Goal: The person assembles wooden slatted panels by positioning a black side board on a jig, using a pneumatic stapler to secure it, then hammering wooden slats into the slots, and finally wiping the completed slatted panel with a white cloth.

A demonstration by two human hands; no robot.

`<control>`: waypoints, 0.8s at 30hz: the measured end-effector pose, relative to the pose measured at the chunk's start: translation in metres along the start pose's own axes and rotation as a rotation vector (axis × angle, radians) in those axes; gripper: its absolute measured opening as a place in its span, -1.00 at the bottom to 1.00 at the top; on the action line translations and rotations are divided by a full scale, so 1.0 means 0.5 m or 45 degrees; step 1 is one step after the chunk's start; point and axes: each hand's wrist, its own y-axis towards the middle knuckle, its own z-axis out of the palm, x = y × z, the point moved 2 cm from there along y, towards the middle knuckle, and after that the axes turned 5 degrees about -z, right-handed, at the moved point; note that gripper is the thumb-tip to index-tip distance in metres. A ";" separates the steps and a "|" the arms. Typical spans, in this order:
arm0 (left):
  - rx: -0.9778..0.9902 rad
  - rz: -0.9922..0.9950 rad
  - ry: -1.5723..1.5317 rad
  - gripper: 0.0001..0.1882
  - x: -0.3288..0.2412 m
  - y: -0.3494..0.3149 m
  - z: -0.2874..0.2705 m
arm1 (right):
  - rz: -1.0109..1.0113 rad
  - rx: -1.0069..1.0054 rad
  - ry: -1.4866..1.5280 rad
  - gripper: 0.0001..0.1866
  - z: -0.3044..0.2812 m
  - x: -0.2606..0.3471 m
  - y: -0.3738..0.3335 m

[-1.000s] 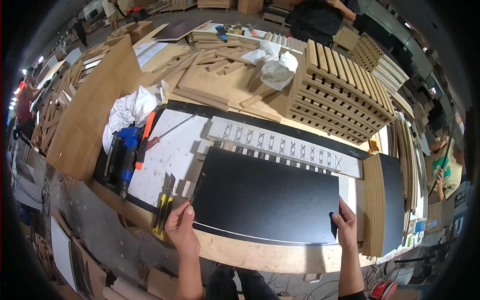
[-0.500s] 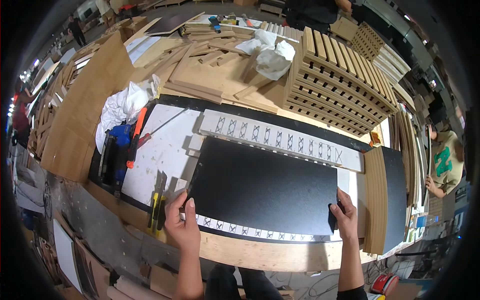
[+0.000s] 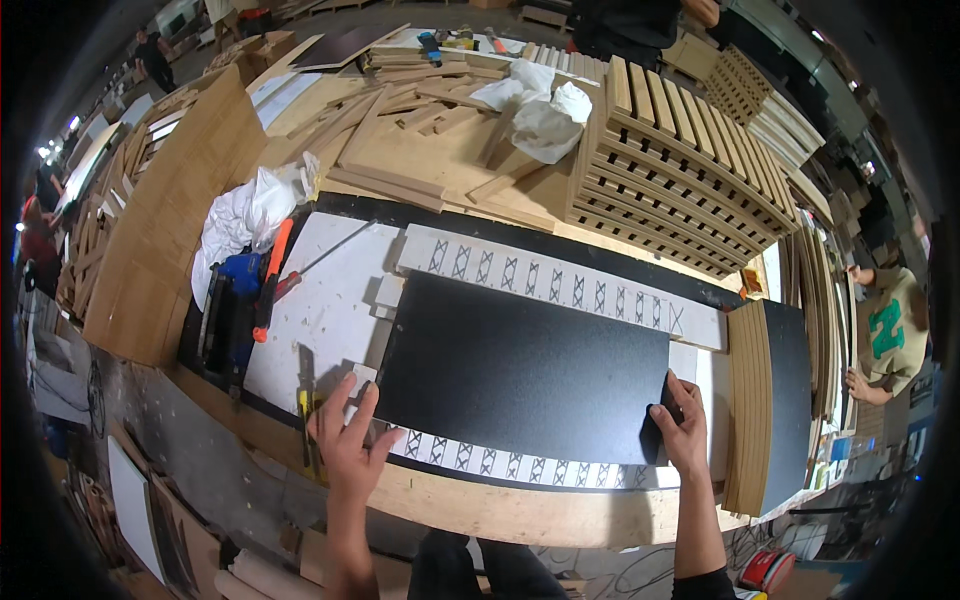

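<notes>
A black rectangular panel (image 3: 520, 360) lies between two pale strips marked with rows of crossed boxes, the far strip (image 3: 545, 285) and the near strip (image 3: 510, 465). My right hand (image 3: 684, 425) grips the panel's right edge, thumb toward its top face. At the opposite end, my left hand (image 3: 350, 435) has its fingers spread beside the near left corner. Its fingertips are by a small pale block (image 3: 362, 380), and whether they touch it I cannot tell. Left of that hand is a yellow-handled tool (image 3: 306, 425), partly covered by it.
An orange-handled tool (image 3: 272, 285), a screwdriver (image 3: 290, 283) and a blue power tool (image 3: 238, 275) lie at the left. Slatted wooden panels (image 3: 680, 170) are stacked at the far right. Stacked boards (image 3: 745, 410) stand right of my right hand. A person (image 3: 890, 335) is beyond them.
My left hand has let go of the black panel's left edge and spread its fingers, shifting slightly left. My right hand still holds the panel, which sits slightly farther from the near strip.
</notes>
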 end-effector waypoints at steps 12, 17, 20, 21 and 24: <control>0.280 -0.026 -0.056 -0.28 0.012 0.073 -0.032 | -0.786 -0.009 -0.504 0.04 0.087 0.187 0.037; 0.395 -0.116 -0.099 -0.38 -0.002 0.080 -0.038 | -1.003 0.470 -0.911 -0.11 0.356 0.319 0.099; 0.173 0.088 0.043 -0.50 -0.087 0.123 -0.086 | -1.008 0.428 -0.824 -0.23 0.383 0.292 0.116; 0.126 0.115 0.019 -0.55 -0.113 0.134 -0.106 | -1.024 0.450 -0.821 -0.23 0.390 0.297 0.114; -0.108 0.142 0.007 -0.50 -0.140 0.176 -0.087 | -1.019 0.463 -0.759 -0.29 0.402 0.312 0.125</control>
